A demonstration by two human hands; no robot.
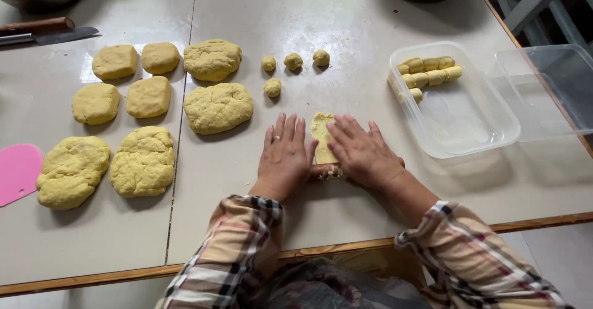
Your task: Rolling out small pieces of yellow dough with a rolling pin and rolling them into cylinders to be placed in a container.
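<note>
Eight yellow dough slabs point(148, 99) laid out at left; four small dough balls point(293, 61) beside them. Finished rolls point(426, 71) stacked in clear container point(494, 137). Pink scraper point(17, 172), knife point(49, 34) placed far left.

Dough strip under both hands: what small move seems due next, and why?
Probably roll it onward, away from the body. Both hands, left hand and right hand, press flat on the dough strip; its near end is already curled over filling, the far part still lies flat on the table.
</note>
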